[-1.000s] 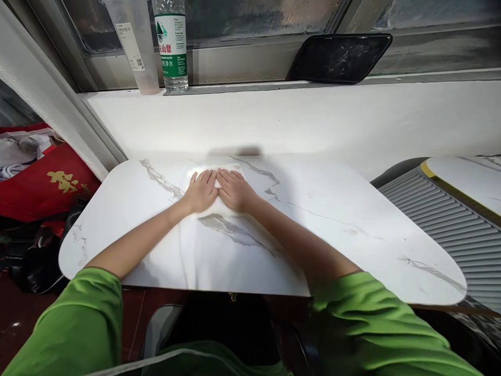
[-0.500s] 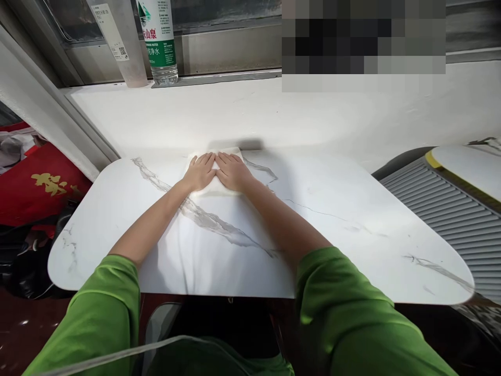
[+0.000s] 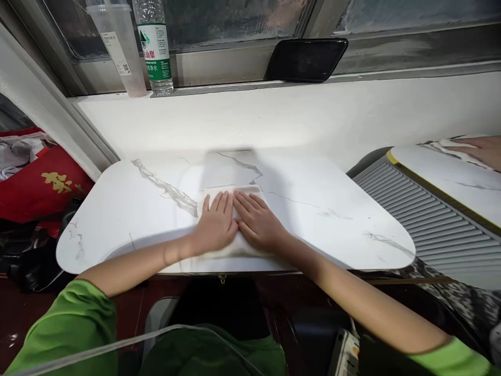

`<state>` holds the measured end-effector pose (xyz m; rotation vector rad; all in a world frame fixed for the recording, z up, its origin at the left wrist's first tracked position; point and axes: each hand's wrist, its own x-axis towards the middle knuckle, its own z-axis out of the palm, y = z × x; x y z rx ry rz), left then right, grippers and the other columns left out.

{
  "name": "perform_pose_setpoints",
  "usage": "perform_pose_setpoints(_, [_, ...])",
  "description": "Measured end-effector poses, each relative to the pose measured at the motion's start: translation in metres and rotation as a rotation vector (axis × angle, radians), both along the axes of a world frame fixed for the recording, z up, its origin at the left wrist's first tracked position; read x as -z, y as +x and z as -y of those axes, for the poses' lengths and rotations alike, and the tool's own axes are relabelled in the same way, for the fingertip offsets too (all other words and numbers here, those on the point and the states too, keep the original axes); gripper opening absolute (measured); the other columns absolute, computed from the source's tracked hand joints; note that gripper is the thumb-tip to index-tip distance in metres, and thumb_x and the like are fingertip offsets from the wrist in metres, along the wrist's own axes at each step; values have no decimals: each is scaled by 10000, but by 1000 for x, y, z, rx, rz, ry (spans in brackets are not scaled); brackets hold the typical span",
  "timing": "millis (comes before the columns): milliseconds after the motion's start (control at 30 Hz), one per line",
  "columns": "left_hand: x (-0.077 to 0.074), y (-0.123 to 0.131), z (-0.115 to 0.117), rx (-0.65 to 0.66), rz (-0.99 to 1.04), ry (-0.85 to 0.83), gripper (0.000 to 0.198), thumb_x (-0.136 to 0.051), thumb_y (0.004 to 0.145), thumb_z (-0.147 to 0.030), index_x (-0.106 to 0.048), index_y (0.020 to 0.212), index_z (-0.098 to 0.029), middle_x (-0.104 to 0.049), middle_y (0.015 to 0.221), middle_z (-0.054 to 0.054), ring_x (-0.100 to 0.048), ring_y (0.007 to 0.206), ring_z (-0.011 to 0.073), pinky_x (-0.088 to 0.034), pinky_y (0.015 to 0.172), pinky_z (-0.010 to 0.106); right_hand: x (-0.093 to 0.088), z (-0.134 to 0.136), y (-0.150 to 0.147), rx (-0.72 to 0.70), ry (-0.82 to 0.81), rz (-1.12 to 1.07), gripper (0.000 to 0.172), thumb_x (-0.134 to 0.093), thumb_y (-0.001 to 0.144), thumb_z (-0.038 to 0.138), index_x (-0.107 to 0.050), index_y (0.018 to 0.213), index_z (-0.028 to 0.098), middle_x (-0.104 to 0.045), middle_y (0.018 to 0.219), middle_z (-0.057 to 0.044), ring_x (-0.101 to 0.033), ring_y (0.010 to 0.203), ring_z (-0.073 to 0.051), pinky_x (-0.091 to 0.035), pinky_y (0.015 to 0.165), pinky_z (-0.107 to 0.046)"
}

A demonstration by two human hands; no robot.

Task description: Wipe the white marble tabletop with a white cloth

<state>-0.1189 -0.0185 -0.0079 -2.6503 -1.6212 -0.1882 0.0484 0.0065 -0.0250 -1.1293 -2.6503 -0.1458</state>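
Note:
A folded white cloth (image 3: 250,245) lies flat on the white marbled tabletop (image 3: 313,230), near its front edge. My left hand (image 3: 215,222) presses palm-down on the cloth's left part, its fingers stretched out. Beside it, my right hand (image 3: 256,216) lies flat on the cloth too, fingers extended, and the two thumbs meet. Neither hand grips the cloth. Much of the cloth is hidden beneath both hands.
On the ledge behind stand a plastic cup (image 3: 121,57), a water bottle (image 3: 156,57) and a leaning black phone (image 3: 307,60). A red bag (image 3: 47,183) is at the left. Another person's hand (image 3: 479,149) rests at a second table (image 3: 438,167) on the right.
Both hands and the cloth have come from the table's back edge toward its front edge. At the right, another person's hand has come into view.

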Motion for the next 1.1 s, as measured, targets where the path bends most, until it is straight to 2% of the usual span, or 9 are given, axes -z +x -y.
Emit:
perform_pose_setpoints(100, [1, 19, 24, 2, 9, -17, 619, -292, 971, -298, -283, 1501, 22, -278, 1585, 208, -221, 1489, 311, -140, 1208, 548, -1, 28, 19, -27, 33, -23, 577, -273, 959, 248, -408, 1449, -25, -390, 1526, -218, -338, 1443, -291, -315, 1166, -494])
perform_pose_setpoints(200, [-1, 30, 33, 8, 25, -60, 630, -301, 968, -302, -273, 1505, 26, -253, 1594, 202, -203, 1494, 311, -134, 1210, 557, -3, 41, 29, -23, 33, -30, 570, -265, 960, 232, -403, 1450, -25, -391, 1525, -217, -328, 1450, -283, -324, 1164, -497])
perform_pose_setpoints(300, [-4, 34, 33, -2, 27, -96, 628, -304, 965, -295, -278, 1504, 27, -251, 1595, 200, -195, 1497, 306, -125, 1216, 553, -5, 40, 32, -18, 6, -29, 573, -277, 949, 229, -415, 1441, -30, -400, 1520, -218, -338, 1444, -292, -325, 1166, -497])
perform_pose_setpoints(400, [-5, 34, 23, -6, 22, -114, 630, -305, 961, -284, -271, 1505, 31, -242, 1596, 203, -192, 1498, 305, -116, 1217, 552, -5, 28, 32, -22, -24, -35, 581, -290, 938, 233, -406, 1455, -4, -397, 1525, -204, -329, 1450, -282, -316, 1170, -506])
perform_pose_setpoints(533, [-5, 35, -13, 2, 19, -114, 630, -305, 959, -273, -264, 1506, 36, -259, 1591, 205, -206, 1495, 296, -122, 1220, 538, -5, -6, 31, 24, -60, -39, 587, -290, 935, 243, -399, 1466, 18, -403, 1525, -195, -342, 1444, -278, -308, 1169, -504])
perform_pose_setpoints(733, [-5, 36, -104, 40, -13, -123, 616, -255, 974, -269, -237, 1523, 10, -238, 1602, 191, -202, 1496, 277, -116, 1222, 507, -3, -88, 29, 139, -107, -25, 603, -282, 936, 255, -388, 1465, -15, -394, 1530, -202, -353, 1434, -297, -279, 1176, -480])
perform_pose_setpoints(867, [-3, 38, -159, 35, -26, -125, 618, -229, 984, -265, -198, 1535, 12, -203, 1615, 181, -190, 1499, 274, -102, 1222, 490, 0, -144, 30, 154, -97, -61, 595, -289, 928, 252, -396, 1463, 18, -410, 1524, -185, -369, 1424, -295, -285, 1161, -493])
perform_pose_setpoints(1000, [-2, 43, -192, -6, 10, -105, 601, -235, 985, -260, -225, 1536, -18, -235, 1612, 158, -216, 1493, 257, -119, 1220, 473, 3, -183, 32, 165, -109, -77, 587, -291, 929, 255, -402, 1463, 35, -418, 1523, -173, -377, 1417, -293, -284, 1158, -494])
perform_pose_setpoints(1100, [-2, 45, -201, -25, 27, -94, 590, -228, 987, -246, -232, 1536, -27, -245, 1611, 147, -219, 1493, 245, -120, 1222, 464, 2, -193, 32, 198, -114, -72, 584, -278, 937, 252, -394, 1472, 48, -413, 1530, -158, -377, 1418, -281, -281, 1163, -484])
